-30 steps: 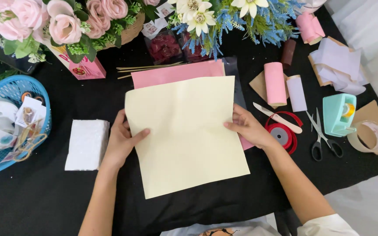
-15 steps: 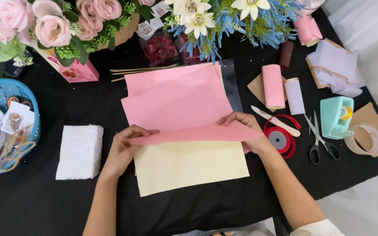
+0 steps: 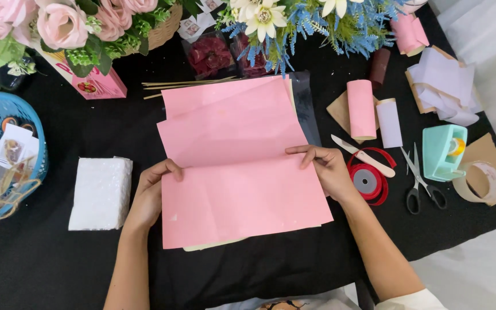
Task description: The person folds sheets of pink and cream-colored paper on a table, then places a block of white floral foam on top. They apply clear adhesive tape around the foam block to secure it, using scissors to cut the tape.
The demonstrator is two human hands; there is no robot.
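Pink sheet, half-folded a moment before, lay flat over cream sheet. Left hand and right hand pinched its side edges, fingers curled narrow.

A florist's craft table — artificial flowers, ribbon spool, scissors, pink paper.

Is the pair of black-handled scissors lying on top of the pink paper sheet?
No, the black-handled scissors lie on the black table, apart from the pink paper sheet, beyond the right hand.

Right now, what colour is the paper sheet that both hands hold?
Pink; the sheet shows best in the head view.
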